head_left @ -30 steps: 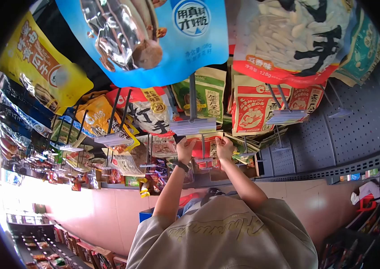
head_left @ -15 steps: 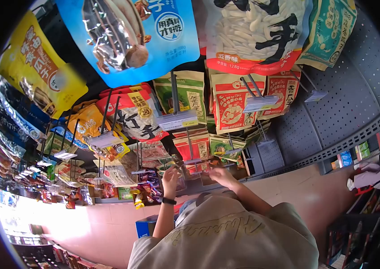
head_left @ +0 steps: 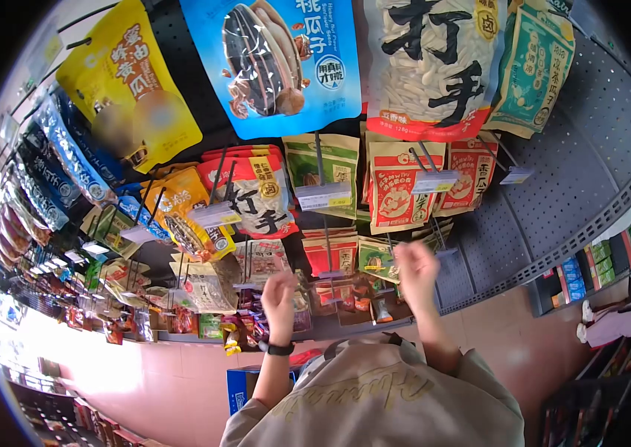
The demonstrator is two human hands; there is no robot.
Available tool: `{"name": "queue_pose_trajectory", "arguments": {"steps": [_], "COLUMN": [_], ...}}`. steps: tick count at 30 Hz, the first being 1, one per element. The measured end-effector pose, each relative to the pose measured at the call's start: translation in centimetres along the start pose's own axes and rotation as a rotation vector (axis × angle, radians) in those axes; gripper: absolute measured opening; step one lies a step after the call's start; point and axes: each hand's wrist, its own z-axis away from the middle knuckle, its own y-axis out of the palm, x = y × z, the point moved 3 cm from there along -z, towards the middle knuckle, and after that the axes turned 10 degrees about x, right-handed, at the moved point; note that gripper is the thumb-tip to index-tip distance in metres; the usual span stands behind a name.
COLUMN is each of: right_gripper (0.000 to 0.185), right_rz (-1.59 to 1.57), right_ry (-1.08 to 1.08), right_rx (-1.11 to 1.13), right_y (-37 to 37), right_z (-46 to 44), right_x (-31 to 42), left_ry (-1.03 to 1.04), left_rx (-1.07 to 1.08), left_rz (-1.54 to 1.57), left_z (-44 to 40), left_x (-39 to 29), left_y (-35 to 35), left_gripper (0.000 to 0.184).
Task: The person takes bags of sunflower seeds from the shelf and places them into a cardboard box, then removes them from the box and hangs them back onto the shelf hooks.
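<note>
My left hand point(head_left: 279, 296), a dark band on its wrist, is raised with curled fingers before the lower hanging packets. Nearest it are a pale packet point(head_left: 262, 257) and a red sunflower-seed packet point(head_left: 330, 255). Whatever its fingers may hold is hidden. Higher up, my right hand point(head_left: 416, 270) has bent fingers and is slightly blurred. It overlaps the right side of a green seed packet point(head_left: 376, 258), close to a hook's price tag point(head_left: 445, 254). Whether it touches either one, or pinches anything, I cannot tell.
Large blue point(head_left: 278, 67), white-and-red point(head_left: 434, 74) and yellow point(head_left: 133, 89) seed bags hang above on protruding metal hooks. A grey perforated panel point(head_left: 553, 171) curves along the right. An open box point(head_left: 364, 309) of small packets sits low; a blue box point(head_left: 238, 389) stands on the floor.
My right hand has risen and moved right, away from the left hand. My left hand has shifted only slightly. The view has tilted, showing more of the upper bags.
</note>
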Motion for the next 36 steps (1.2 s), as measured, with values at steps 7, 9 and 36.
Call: {"name": "queue_pose_trajectory", "arguments": {"steps": [7,9,36], "right_gripper": [0.04,0.039,0.013], "right_rz": [0.3,0.401,0.118], "right_ry": [-0.169,-0.182,-0.128], "right_rx": [-0.363,-0.313,-0.172], "right_y": [-4.7,-5.4,-7.6], "right_z": [-6.7,-8.0,-5.5], "right_x": [0.7,0.2,5.8], "left_ry": [0.148,0.142,0.243], "left_rx": [0.218,0.262,0.248], "left_rz": [-0.095,-0.171,-0.335], "left_z": [-7.3,-8.6,-9.1], "left_x": [-2.4,-3.1,-6.8], "left_y": [9.4,11.4,15.4], "left_gripper": [0.016,0.02,0.013]}}
